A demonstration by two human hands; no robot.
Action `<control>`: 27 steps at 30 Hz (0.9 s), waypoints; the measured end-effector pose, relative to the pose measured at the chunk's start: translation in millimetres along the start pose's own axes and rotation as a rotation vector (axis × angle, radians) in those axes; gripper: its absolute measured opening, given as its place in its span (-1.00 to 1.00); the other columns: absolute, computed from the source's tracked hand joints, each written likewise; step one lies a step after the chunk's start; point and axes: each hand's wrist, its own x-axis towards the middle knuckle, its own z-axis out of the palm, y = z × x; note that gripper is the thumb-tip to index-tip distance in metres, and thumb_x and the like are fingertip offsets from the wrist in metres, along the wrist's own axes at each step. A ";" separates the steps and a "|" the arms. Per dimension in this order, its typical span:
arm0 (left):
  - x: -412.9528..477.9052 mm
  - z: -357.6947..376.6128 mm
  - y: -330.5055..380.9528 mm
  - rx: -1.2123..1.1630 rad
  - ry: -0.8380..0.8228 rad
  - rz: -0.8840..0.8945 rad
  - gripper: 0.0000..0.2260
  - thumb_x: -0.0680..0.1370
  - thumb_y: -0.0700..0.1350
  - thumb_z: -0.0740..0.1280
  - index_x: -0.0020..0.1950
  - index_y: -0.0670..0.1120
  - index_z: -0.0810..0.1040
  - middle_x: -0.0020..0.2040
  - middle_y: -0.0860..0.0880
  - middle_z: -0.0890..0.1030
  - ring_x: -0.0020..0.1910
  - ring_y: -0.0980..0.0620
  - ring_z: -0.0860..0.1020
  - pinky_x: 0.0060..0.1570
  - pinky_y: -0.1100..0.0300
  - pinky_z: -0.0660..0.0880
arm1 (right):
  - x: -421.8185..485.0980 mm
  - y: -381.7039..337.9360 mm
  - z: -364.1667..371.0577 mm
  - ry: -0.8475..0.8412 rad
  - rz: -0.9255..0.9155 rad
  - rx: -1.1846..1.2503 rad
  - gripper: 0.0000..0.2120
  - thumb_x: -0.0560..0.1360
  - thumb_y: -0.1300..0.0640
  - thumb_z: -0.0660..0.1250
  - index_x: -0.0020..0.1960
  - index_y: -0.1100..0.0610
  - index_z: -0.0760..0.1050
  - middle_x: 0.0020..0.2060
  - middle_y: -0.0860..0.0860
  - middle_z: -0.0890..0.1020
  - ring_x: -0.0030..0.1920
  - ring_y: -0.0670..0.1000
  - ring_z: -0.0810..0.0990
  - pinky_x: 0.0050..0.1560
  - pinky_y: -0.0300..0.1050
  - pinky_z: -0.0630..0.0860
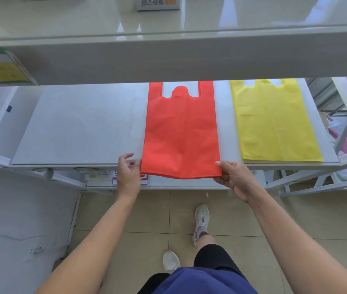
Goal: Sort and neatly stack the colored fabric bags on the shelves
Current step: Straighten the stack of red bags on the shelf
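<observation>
Left hand (128,172), right hand (235,179) at near end of red bag (181,132), handles (155,90) rearward.

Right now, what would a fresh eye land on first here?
The red-orange bag lies flat in the middle of the white shelf, its near edge drooping over the front lip. The right hand pinches its near right corner; the left hand hovers at the near left corner, grip unclear. To the right, apart from it, yellow bags lie flat on the same shelf.
</observation>
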 end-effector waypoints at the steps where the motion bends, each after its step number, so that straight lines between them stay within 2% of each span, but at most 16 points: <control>1: 3.8 0.7 5.4 -0.177 -0.053 -0.146 -0.79 0.71 0.01 0.24 0.27 -0.06 0.49 0.07 -0.12 0.67 0.00 -0.13 0.67 -0.07 0.07 0.57 | 3.0 -3.9 1.1 0.006 -0.012 0.004 -0.87 0.66 0.19 0.33 0.13 0.22 0.60 -0.10 0.10 0.75 -0.17 0.00 0.74 -0.16 -0.19 0.66; 2: 9.9 1.9 9.7 -0.296 -0.107 -0.257 -0.72 0.73 0.07 0.17 0.25 -0.10 0.52 0.03 -0.14 0.69 -0.10 -0.09 0.68 -0.15 0.09 0.57 | 6.4 -8.9 3.2 0.008 -0.027 0.002 -0.86 0.66 0.20 0.32 0.16 0.23 0.58 -0.15 0.05 0.75 -0.22 -0.05 0.73 -0.19 -0.21 0.65; 4: 25.1 3.8 25.0 -0.331 -0.216 -0.345 -0.64 0.73 0.10 0.16 0.15 -0.15 0.59 -0.10 -0.10 0.71 -0.29 0.02 0.64 -0.31 0.16 0.55 | 15.4 -21.6 9.5 0.012 -0.057 -0.037 -0.88 0.67 0.21 0.30 0.16 0.22 0.56 -0.27 -0.03 0.71 -0.35 -0.11 0.66 -0.28 -0.22 0.63; 5: 35.4 6.2 32.0 -0.294 -0.262 -0.347 -0.65 0.71 0.09 0.22 0.10 -0.17 0.63 -0.12 -0.09 0.72 -0.29 0.02 0.65 -0.31 0.17 0.57 | 21.6 -28.4 13.0 0.015 -0.067 -0.078 -0.88 0.67 0.21 0.30 0.17 0.21 0.56 -0.27 -0.03 0.70 -0.36 -0.09 0.64 -0.30 -0.20 0.63; 7: 57.7 14.3 43.4 -0.215 -0.306 -0.321 -0.67 0.63 0.07 0.36 0.10 -0.20 0.67 -0.01 -0.12 0.74 -0.09 -0.08 0.72 -0.08 0.00 0.68 | 37.7 -39.8 20.0 0.038 -0.071 -0.168 -0.85 0.66 0.19 0.31 0.19 0.21 0.57 -0.15 0.04 0.70 -0.29 -0.05 0.65 -0.28 -0.14 0.65; 9: 79.2 24.4 51.9 -0.119 -0.306 -0.299 -0.67 0.58 0.05 0.42 0.15 -0.19 0.68 0.08 -0.15 0.74 0.03 -0.13 0.72 0.07 -0.12 0.67 | 57.7 -48.2 25.6 0.079 -0.075 -0.260 -0.82 0.65 0.16 0.33 0.22 0.20 0.57 -0.06 0.08 0.69 -0.23 -0.04 0.68 -0.27 -0.13 0.64; 11: 100.2 35.6 59.8 -0.065 -0.309 -0.269 -0.72 0.60 0.01 0.42 0.15 -0.18 0.67 0.10 -0.16 0.73 0.02 -0.11 0.72 0.03 -0.04 0.68 | 81.6 -57.9 29.3 0.140 -0.103 -0.360 -0.78 0.63 0.13 0.36 0.22 0.20 0.57 0.00 0.12 0.69 -0.18 -0.01 0.67 -0.22 -0.08 0.65; 12: 109.7 40.6 65.5 -0.046 -0.305 -0.242 -0.73 0.60 0.00 0.41 0.14 -0.19 0.67 0.08 -0.15 0.73 -0.02 -0.09 0.72 -0.07 0.04 0.67 | 95.4 -64.2 31.2 0.170 -0.127 -0.411 -0.78 0.61 0.10 0.38 0.20 0.19 0.58 0.03 0.14 0.70 -0.13 0.04 0.68 -0.15 -0.01 0.68; 14: 130.7 49.6 81.7 0.020 -0.286 -0.141 -0.74 0.61 0.02 0.40 0.07 -0.17 0.67 -0.05 -0.08 0.71 -0.17 -0.02 0.67 -0.28 0.23 0.54 | 119.8 -83.0 35.4 0.229 -0.186 -0.512 -0.79 0.54 0.02 0.40 0.09 0.14 0.60 0.05 0.16 0.72 -0.03 0.14 0.72 0.05 0.18 0.69; 15: 144.0 54.0 88.7 0.054 -0.275 -0.091 -0.77 0.61 0.03 0.40 0.01 -0.14 0.64 -0.12 -0.06 0.66 -0.22 0.01 0.62 -0.32 0.26 0.48 | 134.5 -93.8 37.3 0.254 -0.217 -0.555 -0.78 0.50 -0.02 0.40 0.02 0.12 0.60 0.03 0.16 0.73 -0.01 0.16 0.73 0.08 0.22 0.68; 17: 176.5 61.8 98.5 0.064 -0.251 -0.040 -0.76 0.60 0.06 0.41 -0.02 -0.13 0.60 -0.12 -0.07 0.62 -0.21 -0.01 0.59 -0.24 0.18 0.52 | 164.8 -117.0 42.0 0.282 -0.282 -0.623 -0.79 0.49 -0.02 0.38 -0.03 0.12 0.61 0.01 0.14 0.74 0.01 0.17 0.74 0.08 0.22 0.69; 19: 207.4 68.8 105.5 0.037 -0.259 -0.042 -0.61 0.56 0.10 0.45 0.15 -0.21 0.60 0.03 -0.11 0.69 -0.14 -0.05 0.67 -0.16 0.07 0.65 | 190.6 -138.3 45.2 0.307 -0.325 -0.663 -0.77 0.52 0.01 0.34 0.04 0.15 0.62 0.03 0.16 0.73 0.02 0.18 0.73 0.07 0.22 0.69; 21: 227.5 76.4 111.1 0.090 -0.364 -0.036 -0.59 0.57 0.07 0.46 0.25 -0.22 0.60 0.06 -0.13 0.72 -0.14 -0.05 0.72 -0.09 0.01 0.70 | 210.3 -151.9 45.4 0.353 -0.349 -0.731 -0.69 0.52 0.00 0.32 0.12 0.19 0.61 0.05 0.17 0.71 0.03 0.20 0.71 0.09 0.19 0.68; 23: 233.8 80.5 115.9 0.134 -0.548 -0.051 -0.70 0.59 -0.07 0.46 0.24 -0.21 0.62 0.02 -0.11 0.75 -0.13 -0.02 0.73 -0.06 0.04 0.70 | 220.0 -157.9 47.1 0.357 -0.360 -0.807 -0.73 0.53 0.08 0.30 0.13 0.22 0.59 -0.02 0.15 0.67 -0.06 0.17 0.68 -0.05 0.04 0.65; 25: 230.4 74.0 118.4 0.138 -0.706 -0.084 -0.68 0.55 -0.16 0.49 0.28 -0.22 0.62 0.13 -0.15 0.73 0.00 -0.04 0.71 0.09 0.02 0.67 | 213.7 -159.5 47.5 0.305 -0.332 -0.776 -0.85 0.49 0.21 0.26 -0.02 0.20 0.58 -0.20 0.10 0.61 -0.25 0.08 0.61 -0.26 -0.12 0.55; 27: 230.7 62.1 111.0 0.099 -0.855 -0.082 -0.60 0.52 -0.16 0.52 0.32 -0.25 0.60 0.22 -0.19 0.69 0.13 -0.11 0.68 0.22 -0.03 0.62 | 196.9 -155.9 39.9 0.177 -0.274 -0.611 -0.89 0.48 0.26 0.27 -0.16 0.13 0.53 -0.32 0.02 0.58 -0.37 -0.02 0.57 -0.32 -0.19 0.54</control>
